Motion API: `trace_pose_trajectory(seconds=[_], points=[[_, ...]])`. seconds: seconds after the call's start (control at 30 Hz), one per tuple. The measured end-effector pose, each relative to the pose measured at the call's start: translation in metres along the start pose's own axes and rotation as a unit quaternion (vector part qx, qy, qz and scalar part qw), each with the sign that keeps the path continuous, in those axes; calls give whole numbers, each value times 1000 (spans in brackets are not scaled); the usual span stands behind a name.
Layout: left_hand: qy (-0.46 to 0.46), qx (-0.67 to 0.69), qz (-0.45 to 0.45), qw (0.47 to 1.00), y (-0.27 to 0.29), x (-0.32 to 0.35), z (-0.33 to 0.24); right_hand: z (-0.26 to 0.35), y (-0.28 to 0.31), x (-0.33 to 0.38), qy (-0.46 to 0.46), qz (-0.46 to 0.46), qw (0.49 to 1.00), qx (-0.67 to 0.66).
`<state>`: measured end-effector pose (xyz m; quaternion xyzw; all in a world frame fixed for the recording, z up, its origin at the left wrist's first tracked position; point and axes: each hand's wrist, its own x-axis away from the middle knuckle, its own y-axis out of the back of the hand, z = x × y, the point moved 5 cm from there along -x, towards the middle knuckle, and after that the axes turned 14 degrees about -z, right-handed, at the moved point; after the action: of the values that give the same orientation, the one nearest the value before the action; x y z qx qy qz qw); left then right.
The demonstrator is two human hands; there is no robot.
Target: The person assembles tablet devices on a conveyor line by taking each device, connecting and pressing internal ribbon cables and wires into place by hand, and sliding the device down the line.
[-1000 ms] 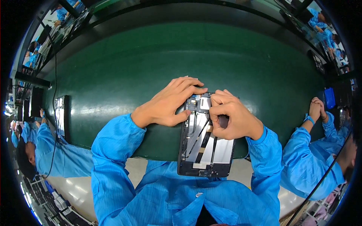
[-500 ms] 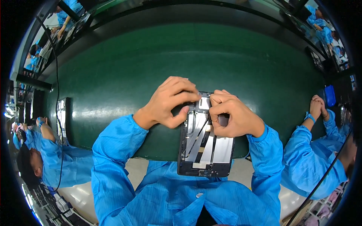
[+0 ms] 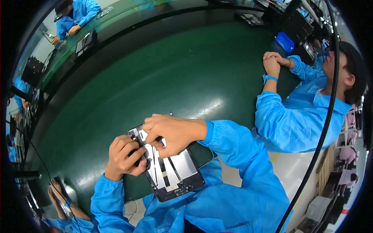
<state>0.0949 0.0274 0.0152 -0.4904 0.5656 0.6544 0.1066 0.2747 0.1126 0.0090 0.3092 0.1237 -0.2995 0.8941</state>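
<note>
An opened tablet [image 3: 185,167] lies tilted at the near table edge in front of me, its black frame around a silver inner plate with dark flat cables and tape strips. My left hand [image 3: 126,155] is closed at its upper left edge, fingers curled and thumb against the frame. A small gold-coloured part [image 3: 134,138] shows by those fingers. Over the tablet's upper part, my right hand [image 3: 171,134] is closed in a pinch, fingertips down near the cables. Whatever lies between its fingertips is hidden.
The green table [image 3: 202,77] spreads ahead. At right a person in blue [image 3: 299,124] sits with hands clasped on it, near a blue tray [image 3: 284,42]. Another person's hands [image 3: 58,194] rest at lower left. A black cable [image 3: 324,132] hangs at right.
The view has swung to the right, so the tablet and my hands appear further left and tilted. My left hand has curled in at the tablet's edge; my right hand stays pinched over it.
</note>
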Motion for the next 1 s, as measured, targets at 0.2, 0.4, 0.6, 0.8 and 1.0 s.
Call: trace_pose_trajectory(seconds=[0.2,0.4,0.6,0.8,1.0], points=[[1,-31,-58,998,2,5,0,-4,3,4,37,-24,999,23],[71,-38,-43,996,11,11,-11,1,3,4,20,-6,1000,21],[188,-55,-46,979,14,21,-20,3,2,4,35,-44,998,14],[236,-57,-54,969,11,24,-23,4,4,5,39,-56,997,27],[274,-72,-55,957,9,22,-26,7,7,2,61,-70,995,35]])
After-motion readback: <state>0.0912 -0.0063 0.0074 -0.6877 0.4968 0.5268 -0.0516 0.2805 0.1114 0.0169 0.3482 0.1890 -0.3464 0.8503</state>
